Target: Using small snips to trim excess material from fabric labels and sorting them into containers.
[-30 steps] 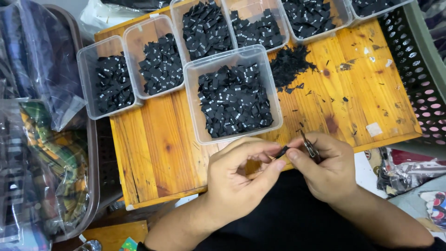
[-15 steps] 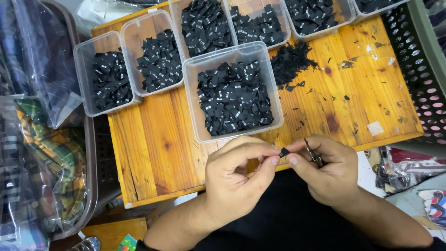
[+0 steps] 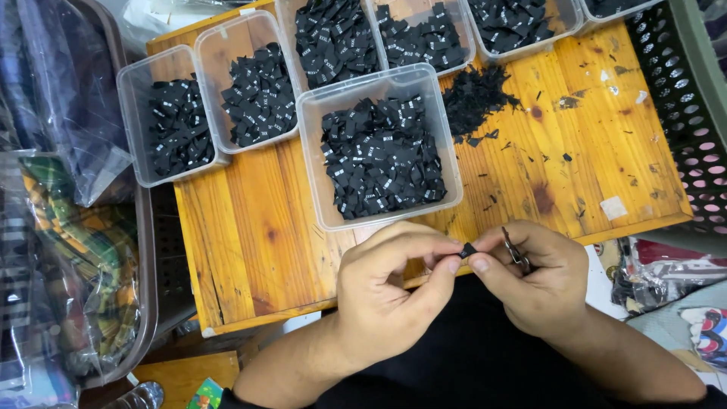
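My left hand and my right hand meet over the near edge of a wooden board. Between the fingertips of both hands sits a small black fabric label. In my right hand there is also a small pair of metal snips, tucked against the palm. Just beyond my hands stands a clear plastic tub filled with black labels.
Several more clear tubs of black labels line the far side of the board, and a loose heap of labels lies on the wood. A perforated dark basket stands at the right. Bagged fabrics fill a bin at the left.
My hands have drawn closer together, and the label is now pinched tightly between both sets of fingertips. The view has shifted slightly.
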